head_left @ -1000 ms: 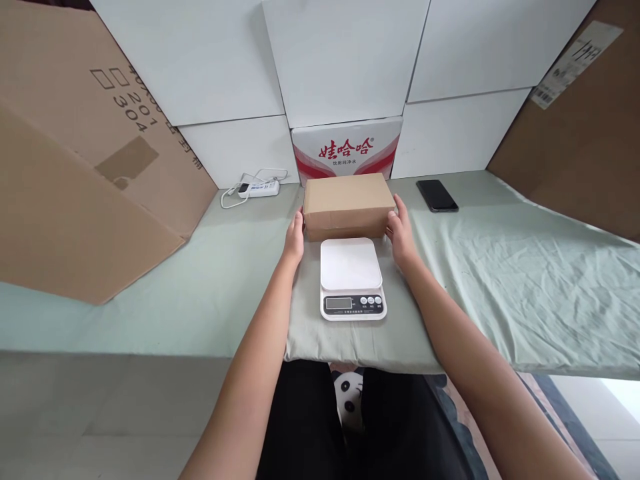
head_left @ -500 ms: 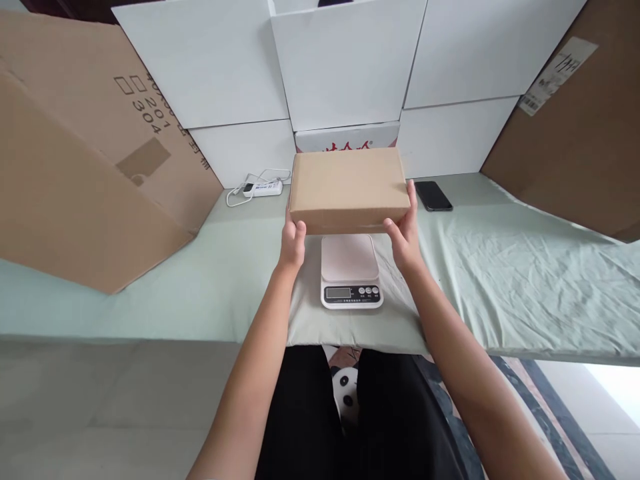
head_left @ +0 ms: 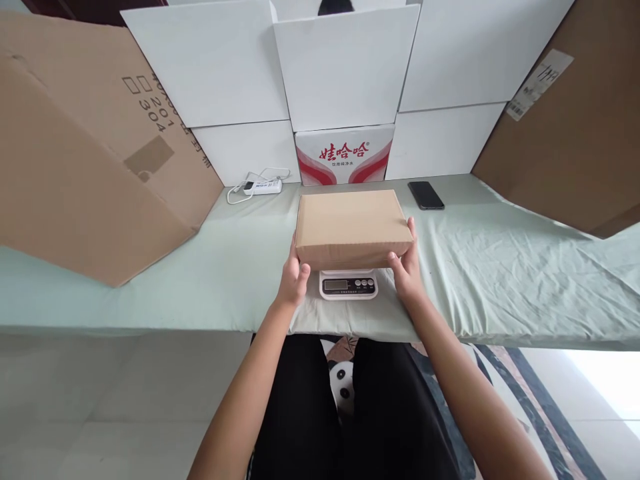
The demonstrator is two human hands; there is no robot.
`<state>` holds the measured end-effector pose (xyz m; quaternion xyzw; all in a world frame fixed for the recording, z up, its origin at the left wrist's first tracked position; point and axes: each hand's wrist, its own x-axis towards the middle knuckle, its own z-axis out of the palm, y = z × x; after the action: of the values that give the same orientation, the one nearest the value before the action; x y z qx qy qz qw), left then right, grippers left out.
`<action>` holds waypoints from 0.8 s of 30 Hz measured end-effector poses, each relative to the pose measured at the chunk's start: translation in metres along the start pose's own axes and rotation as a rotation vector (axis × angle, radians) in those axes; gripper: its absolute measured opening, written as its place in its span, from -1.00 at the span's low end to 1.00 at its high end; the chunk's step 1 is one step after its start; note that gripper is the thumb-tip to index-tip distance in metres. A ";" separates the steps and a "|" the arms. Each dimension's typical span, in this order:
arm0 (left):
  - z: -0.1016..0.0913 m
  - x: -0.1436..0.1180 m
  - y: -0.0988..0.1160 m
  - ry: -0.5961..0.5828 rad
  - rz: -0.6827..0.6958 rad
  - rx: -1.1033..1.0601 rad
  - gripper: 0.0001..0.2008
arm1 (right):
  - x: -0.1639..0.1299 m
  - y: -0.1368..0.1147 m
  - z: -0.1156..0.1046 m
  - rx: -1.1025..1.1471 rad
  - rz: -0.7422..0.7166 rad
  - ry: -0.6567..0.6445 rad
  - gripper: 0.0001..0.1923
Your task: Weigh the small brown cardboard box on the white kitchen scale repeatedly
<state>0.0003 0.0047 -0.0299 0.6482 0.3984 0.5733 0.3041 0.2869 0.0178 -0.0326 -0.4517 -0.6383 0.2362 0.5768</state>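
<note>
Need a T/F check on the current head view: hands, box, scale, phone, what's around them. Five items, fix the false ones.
1. The left hand and right hand hold the cardboard box from opposite sides. True.
2. The cardboard box's top is open. False: its top is closed.
3. The phone lies on the green cloth, to the right of the cardboard box. True.
4. The scale is fully hidden by the cardboard box. False: its display and buttons show; most of the weighing plate is covered from view.
5. The box with red lettering stands beyond the cardboard box, against the white panels. True.
</note>
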 end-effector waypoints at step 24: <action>-0.022 -0.003 -0.016 0.364 -0.045 -0.076 -0.10 | 0.000 0.006 -0.013 -0.141 -0.098 0.386 -0.07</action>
<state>-0.0244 0.0081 -0.0414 0.5126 0.4393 0.6888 0.2642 0.3008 0.0183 -0.0347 -0.4964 -0.5518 0.0718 0.6663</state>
